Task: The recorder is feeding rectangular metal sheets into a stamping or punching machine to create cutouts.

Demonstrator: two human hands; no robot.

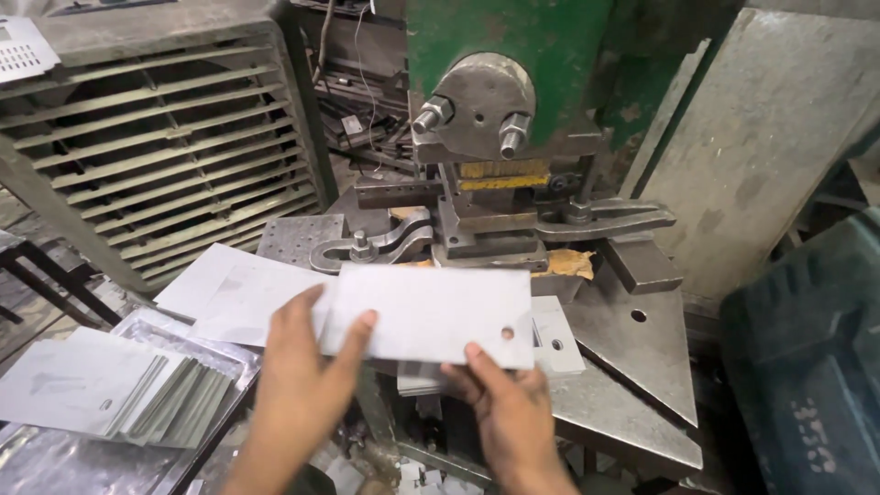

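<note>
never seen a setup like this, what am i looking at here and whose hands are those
This is a single view from a camera worn on a person's head, looking down at their own two bare hands. Both hands hold one flat grey metal sheet with a small hole near its right edge: the left hand grips its left side, the right hand its lower edge. Behind it stands a green press machine with steel clamps on its bed. More blank sheets lie to the left, and a fanned stack of sheets rests in a tray lower left. A slatted metal cabinet stands behind.
</note>
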